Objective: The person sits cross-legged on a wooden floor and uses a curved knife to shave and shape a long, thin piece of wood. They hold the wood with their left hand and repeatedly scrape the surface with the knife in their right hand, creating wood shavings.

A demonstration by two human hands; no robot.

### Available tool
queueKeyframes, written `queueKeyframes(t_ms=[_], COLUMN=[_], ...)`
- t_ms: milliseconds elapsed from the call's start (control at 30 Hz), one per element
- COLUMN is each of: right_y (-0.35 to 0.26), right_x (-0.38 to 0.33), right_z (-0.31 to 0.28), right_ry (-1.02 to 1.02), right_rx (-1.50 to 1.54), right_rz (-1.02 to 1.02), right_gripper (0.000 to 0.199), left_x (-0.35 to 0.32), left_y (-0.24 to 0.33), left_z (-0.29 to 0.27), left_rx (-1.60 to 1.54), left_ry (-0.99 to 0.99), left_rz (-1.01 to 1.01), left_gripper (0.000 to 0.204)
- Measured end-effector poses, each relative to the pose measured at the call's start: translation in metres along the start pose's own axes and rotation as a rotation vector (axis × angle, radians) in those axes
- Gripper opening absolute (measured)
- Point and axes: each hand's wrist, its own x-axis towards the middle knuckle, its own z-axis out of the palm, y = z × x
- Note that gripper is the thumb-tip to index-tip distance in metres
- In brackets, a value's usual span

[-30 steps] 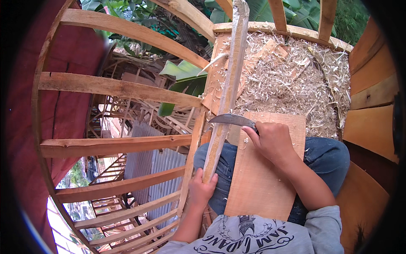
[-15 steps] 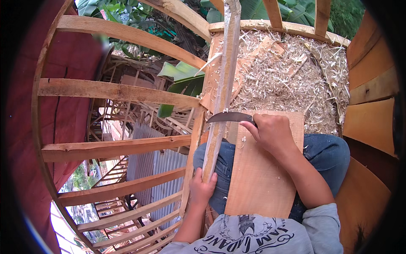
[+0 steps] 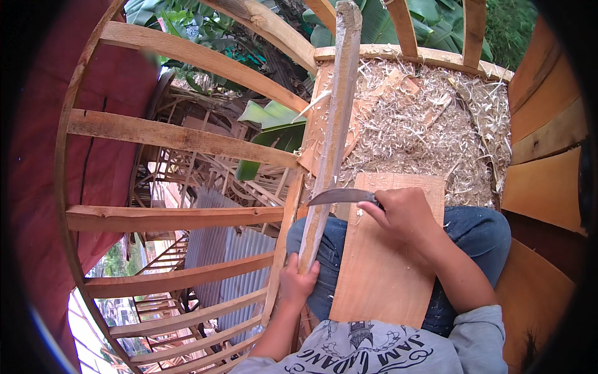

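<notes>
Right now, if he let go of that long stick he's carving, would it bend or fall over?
The long wooden stick looks stiff: it stays straight with only the left hand gripping its lower end. It would probably tip over if released, since it stands nearly upright and is thin. It seems fairly light, as one hand steadies it while the right hand presses the curved knife against it.

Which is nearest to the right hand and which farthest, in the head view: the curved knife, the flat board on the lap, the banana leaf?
1. Curved knife: held in the right hand.
2. Flat board: just under it, on the lap.
3. Banana leaf: upper left, beyond the slats.
</notes>
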Motion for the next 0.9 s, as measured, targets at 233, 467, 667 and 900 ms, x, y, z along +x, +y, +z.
queueKeyframes(t_ms=[233,467,667,900], right_y=[0.043,0.009,0.008,-0.008], right_x=[0.031,0.005,0.015,0.000], right_z=[-0.043,-0.003,0.006,0.018], right_ry=[0.248,0.042,0.102,-0.046], right_rx=[0.245,0.006,0.002,0.003], right_rz=[0.578,-0.062,0.173,0.006], right_gripper=[0.052,0.045,0.047,0.048], left_x=[-0.002,0.002,0.009,0.007], left_y=[-0.003,-0.005,0.003,-0.008], left_z=[0.001,-0.005,-0.014,-0.011], left_rx=[0.002,-0.038,-0.067,-0.140], left_ry=[0.010,-0.057,-0.147,-0.125], left_rz=[-0.004,-0.003,-0.057,-0.043], left_gripper=[0.037,0.036,0.034,0.034])
